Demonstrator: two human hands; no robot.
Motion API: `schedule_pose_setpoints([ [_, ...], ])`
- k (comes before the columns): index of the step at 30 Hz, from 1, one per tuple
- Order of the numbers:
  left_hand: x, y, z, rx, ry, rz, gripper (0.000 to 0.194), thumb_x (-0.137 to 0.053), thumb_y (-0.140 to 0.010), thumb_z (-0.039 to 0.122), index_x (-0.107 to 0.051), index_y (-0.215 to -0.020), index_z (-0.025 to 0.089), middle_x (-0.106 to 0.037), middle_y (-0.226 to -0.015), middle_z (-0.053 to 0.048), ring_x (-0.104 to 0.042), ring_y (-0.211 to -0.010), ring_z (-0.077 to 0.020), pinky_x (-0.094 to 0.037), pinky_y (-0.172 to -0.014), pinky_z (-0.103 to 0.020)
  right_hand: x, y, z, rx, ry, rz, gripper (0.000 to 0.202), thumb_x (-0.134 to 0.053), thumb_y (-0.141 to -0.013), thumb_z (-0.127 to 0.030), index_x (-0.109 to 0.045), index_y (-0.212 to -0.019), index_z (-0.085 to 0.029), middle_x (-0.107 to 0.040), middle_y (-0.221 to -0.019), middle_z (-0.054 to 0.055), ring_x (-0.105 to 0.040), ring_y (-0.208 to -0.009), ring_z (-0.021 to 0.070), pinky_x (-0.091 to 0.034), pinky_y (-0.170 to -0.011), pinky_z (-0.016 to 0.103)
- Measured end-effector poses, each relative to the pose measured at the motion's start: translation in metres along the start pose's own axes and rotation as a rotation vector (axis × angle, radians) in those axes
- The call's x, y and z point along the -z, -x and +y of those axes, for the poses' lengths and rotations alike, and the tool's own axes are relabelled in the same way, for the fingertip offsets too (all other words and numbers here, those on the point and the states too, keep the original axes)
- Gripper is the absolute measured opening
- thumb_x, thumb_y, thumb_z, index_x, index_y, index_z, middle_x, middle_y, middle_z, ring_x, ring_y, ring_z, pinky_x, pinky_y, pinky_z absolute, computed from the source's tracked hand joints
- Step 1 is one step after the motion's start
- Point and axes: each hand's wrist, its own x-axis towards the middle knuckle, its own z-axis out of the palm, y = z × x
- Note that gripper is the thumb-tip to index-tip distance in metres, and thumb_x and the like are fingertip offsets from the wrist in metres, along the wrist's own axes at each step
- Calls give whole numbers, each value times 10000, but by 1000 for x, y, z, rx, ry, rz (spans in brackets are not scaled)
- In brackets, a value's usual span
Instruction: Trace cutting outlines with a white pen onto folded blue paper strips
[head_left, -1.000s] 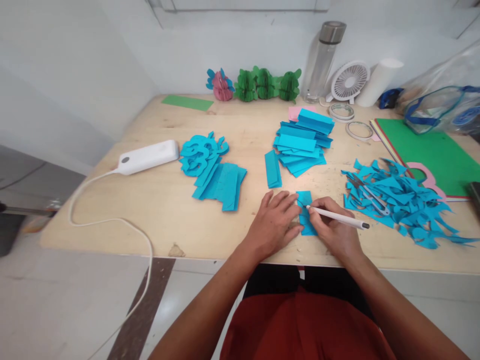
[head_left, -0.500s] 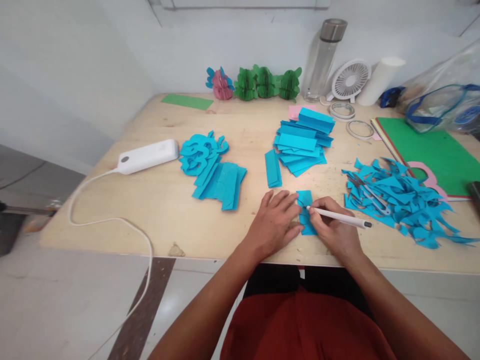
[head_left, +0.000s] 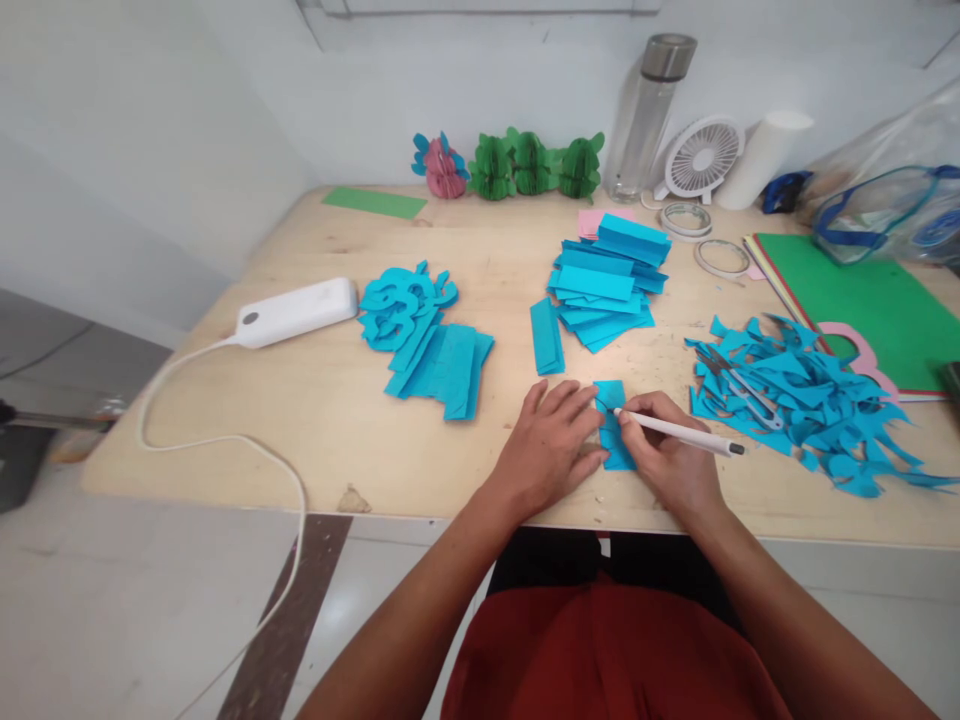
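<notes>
In front of me on the table lies a small blue paper strip (head_left: 613,440). My left hand (head_left: 547,440) rests flat at its left edge, fingers spread and touching the paper. My right hand (head_left: 671,455) is closed round a white pen (head_left: 679,430), whose tip meets the upper part of the strip. Faint dark lines show on the paper. A folded blue piece (head_left: 547,337) lies just above my left hand, near a loose pile of folded blue strips (head_left: 600,285).
Left of my hands are stacked blue papers (head_left: 442,370), blue cut-out shapes (head_left: 405,305) and a white power bank (head_left: 296,312) with a cable. To the right, blue scraps (head_left: 810,400) surround a craft knife (head_left: 750,392). A glass bottle (head_left: 645,130) and fan (head_left: 703,160) stand behind.
Almost nothing differs. The pen tip stays on the upper part of the strip, and my left hand keeps its place; the view shifts very slightly.
</notes>
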Motion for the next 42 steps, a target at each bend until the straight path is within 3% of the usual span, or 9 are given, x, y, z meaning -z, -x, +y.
schedule_pose_setpoints([
  [42,2,0,2,26,38,6,281,-602,-888,370,-575,-1100,188,-505,-1437,-89,-385,-1360,-282,-223,-1165,-528,1,0,0,-32,-88,-40,116,-556,-839,-313,-595,-780,-221,-670,-709,-1,-597,-620,145,-456,-589,267],
])
